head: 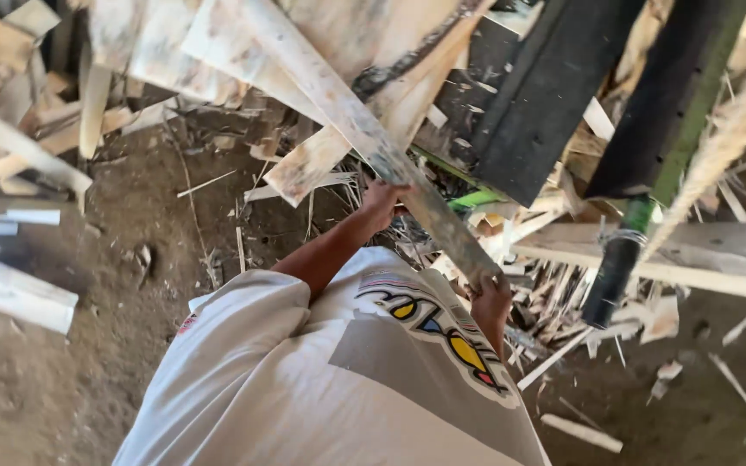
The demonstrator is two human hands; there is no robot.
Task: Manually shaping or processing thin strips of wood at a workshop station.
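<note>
A long, weathered wooden plank (pixel 351 116) runs diagonally from the top centre down towards my body. My left hand (pixel 382 203) grips it about midway, with my bare arm reaching out from the white T-shirt sleeve. My right hand (pixel 489 302) holds the plank's lower end, close to my chest. The plank's upper end lies among other pale boards in a heap. My white T-shirt with a coloured graphic fills the lower middle of the view.
Scrap boards and splinters are piled across the top and right (pixel 563 285). Two dark flat panels (pixel 546 95) lean at the upper right beside a green and black pole (pixel 628 233) and a frayed rope (pixel 727 138). Pale planks (pixel 10 293) lie left on the dirt floor (pixel 62 388).
</note>
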